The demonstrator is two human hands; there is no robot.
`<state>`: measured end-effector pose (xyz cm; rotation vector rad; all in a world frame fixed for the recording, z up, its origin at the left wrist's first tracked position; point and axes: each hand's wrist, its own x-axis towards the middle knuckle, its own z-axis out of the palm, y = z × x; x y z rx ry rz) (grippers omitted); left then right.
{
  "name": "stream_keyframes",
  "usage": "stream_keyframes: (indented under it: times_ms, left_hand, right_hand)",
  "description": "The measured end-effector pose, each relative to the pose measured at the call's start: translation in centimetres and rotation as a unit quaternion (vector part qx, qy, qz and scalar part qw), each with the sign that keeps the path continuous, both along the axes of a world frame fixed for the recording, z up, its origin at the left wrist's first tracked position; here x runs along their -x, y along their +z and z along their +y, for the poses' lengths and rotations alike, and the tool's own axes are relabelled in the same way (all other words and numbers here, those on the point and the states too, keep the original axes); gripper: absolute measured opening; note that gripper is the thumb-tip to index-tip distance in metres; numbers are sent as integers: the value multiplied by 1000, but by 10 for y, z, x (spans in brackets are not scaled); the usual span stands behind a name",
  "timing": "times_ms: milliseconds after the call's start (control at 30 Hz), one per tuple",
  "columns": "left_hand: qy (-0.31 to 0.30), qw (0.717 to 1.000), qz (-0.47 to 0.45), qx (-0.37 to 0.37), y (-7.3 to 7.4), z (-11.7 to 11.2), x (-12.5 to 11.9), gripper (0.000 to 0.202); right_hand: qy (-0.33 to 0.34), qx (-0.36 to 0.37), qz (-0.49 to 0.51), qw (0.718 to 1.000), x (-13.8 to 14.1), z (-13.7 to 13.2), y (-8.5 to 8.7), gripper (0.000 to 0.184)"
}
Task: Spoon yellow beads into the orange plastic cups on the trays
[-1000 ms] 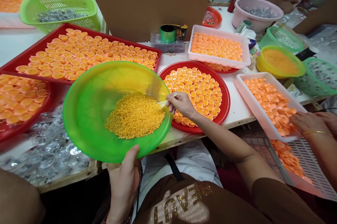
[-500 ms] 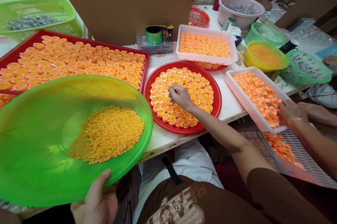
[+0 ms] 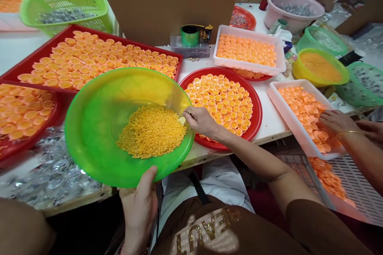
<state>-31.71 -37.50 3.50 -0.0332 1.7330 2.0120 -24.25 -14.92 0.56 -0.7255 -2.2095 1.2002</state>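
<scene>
My left hand (image 3: pixel 140 203) grips the near rim of a big green basin (image 3: pixel 89 139), thumb on top, and holds it tilted. A heap of small yellow beads (image 3: pixel 149 135) lies in the basin's right part. My right hand (image 3: pixel 203 122) is closed on a small pale scoop (image 3: pixel 181 120), whose tip is at the right edge of the heap, by the rim. Behind that hand stands a round red tray (image 3: pixel 257 127) of small orange cups (image 3: pixel 224 95); many hold yellow bits. The basin overlaps the tray's left side.
A rectangular red tray (image 3: pixel 68 29) of orange cups stands behind the basin, another round red tray (image 3: pixel 56 115) at left. Clear plastic pieces (image 3: pixel 56 167) lie on the table's near left. At right, a co-worker's hand (image 3: pixel 335 123) reaches into a white tray (image 3: pixel 277 87) of orange pieces.
My right hand has moved down and left from above the orange cups to the bead heap. My left hand has brought the basin rightward, next to the round tray.
</scene>
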Motion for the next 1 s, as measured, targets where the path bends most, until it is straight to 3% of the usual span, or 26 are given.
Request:
stream_keyframes:
  times_ms: [100,167,333,467,633,733,800,900,1000]
  left_hand:
    - [7,1000,11,-7,-1,0,-1,63]
    - [13,1000,4,-7,0,-1,0,61]
    - [17,1000,-9,-3,2,-9,5,56]
    - [38,999,-6,19,2,-19,11,56]
    - [46,998,5,42,7,-30,15,57]
    - [41,998,3,44,10,-31,14,54]
    - [40,998,-2,40,9,-30,14,54]
    - [40,998,-6,38,5,-28,13,54]
    - [38,999,-7,36,3,-23,10,52]
  right_hand:
    - [-17,210,19,977,7,-7,-11,17]
    - [-40,302,61,951,5,-7,-12,22]
    - [-59,383,136,912,-9,7,1,32]
    - [-88,393,149,903,-20,29,5,30]
    - [-128,246,112,954,-22,42,-15,26]
    - [-80,53,49,994,-21,39,-32,23]
    - [-25,-88,10,996,-22,36,-36,21]
    - [14,-205,7,979,-29,29,-26,22]
    - [-16,-219,85,972,-30,19,-4,25]
